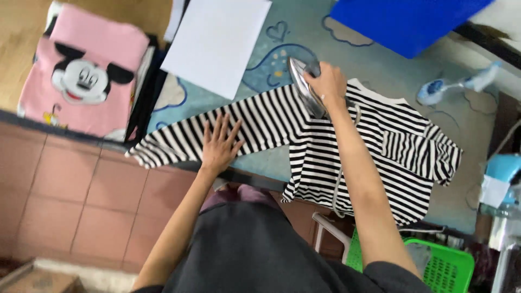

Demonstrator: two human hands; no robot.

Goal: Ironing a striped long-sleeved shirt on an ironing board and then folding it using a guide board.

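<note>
We look down on a padded ironing surface (pixel 304 38) printed in pale blue with cloud and heart outlines, and across it lies a black-and-white striped top (pixel 347 146), its body hanging a little over the near edge and one long sleeve stretched out toward our left. On the far side a blue board (pixel 407 21) and a white sheet (pixel 217 43) rest on the surface, and off its left end sits a folded pink garment (pixel 87 70) with a cartoon mouse face. Our left hand (pixel 220 145) lies flat on the sleeve, fingers spread, pressing the cloth down. Our right hand (pixel 327 82) is wrapped tightly around the handle of an iron (pixel 304 89), which stands on the sleeve near the shoulder.
</note>
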